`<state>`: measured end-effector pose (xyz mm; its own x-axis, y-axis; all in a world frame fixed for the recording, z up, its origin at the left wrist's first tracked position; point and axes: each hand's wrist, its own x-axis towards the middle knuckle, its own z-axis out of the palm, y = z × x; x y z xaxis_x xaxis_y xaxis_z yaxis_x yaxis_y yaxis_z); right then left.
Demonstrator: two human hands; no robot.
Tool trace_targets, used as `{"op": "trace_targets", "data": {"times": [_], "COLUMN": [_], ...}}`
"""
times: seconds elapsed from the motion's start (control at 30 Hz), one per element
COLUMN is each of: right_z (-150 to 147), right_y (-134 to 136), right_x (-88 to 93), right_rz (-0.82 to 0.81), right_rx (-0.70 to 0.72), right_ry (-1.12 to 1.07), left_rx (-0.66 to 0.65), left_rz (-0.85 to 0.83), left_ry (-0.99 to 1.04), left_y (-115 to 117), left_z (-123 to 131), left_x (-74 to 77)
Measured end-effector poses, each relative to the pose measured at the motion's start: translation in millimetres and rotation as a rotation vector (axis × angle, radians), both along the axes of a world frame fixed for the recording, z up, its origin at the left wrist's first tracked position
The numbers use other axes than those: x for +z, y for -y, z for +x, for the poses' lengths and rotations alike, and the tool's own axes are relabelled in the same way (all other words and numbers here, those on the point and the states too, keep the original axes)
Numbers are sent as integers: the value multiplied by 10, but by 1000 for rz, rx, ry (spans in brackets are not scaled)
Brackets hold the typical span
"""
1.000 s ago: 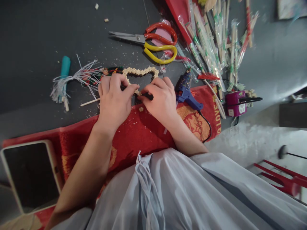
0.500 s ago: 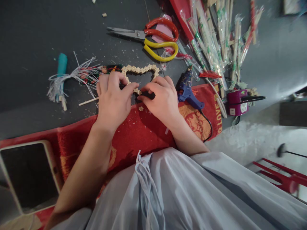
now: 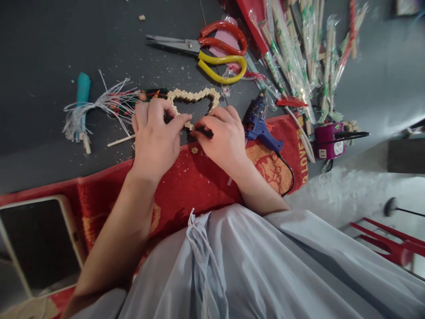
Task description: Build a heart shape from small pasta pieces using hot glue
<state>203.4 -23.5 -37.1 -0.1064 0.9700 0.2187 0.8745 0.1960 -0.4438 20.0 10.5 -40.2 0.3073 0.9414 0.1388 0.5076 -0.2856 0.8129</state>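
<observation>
A heart-shaped frame (image 3: 193, 96) of small pale wooden pieces lies on the dark table, its point toward me. My left hand (image 3: 156, 135) is closed around its left side, thumb and fingers bent onto the edge. On the other side my right hand (image 3: 224, 137) pinches close to the heart's lower tip, fingers curled; they partly cover the right edge. One loose pale piece (image 3: 194, 150) rests on the red towel (image 3: 199, 181) just below. Right of my right hand is a blue hot glue gun (image 3: 260, 126), lying on the towel's edge.
Red-and-yellow-handled scissors (image 3: 202, 48) lie beyond the heart. Wrapped wooden sticks (image 3: 292, 57) spread at the upper right, near a purple plug block (image 3: 328, 141). To the left are a bundle of white ties (image 3: 99, 104), a teal roll (image 3: 83, 88) and a tablet (image 3: 38, 243).
The view has shifted very slightly. Both hands keep nearly the same grip on the heart, and nothing else visibly moves.
</observation>
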Motion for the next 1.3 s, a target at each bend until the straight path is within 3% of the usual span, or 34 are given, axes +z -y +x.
{"op": "trace_targets", "data": {"times": [0.37,0.9,1.07,1.3], "right_z": [-67,-41,-42,-51], "right_y": [-2,4,9,9], "right_x": [81,66,75,86], "right_rz": [-78,-42,-55,-69], "right_rx": [-30,-19,-16,-14], "right_ry": [79,84,85,65], "left_rx": [20,-17,43,131], "left_rz": [68,139,217,275], "left_ry": [-107,-186,-185,-182], "left_y": [9,-14,-20,10], "left_z": [11,-40,-73,-68], "left_x": [-27,-43,-95,-31]}}
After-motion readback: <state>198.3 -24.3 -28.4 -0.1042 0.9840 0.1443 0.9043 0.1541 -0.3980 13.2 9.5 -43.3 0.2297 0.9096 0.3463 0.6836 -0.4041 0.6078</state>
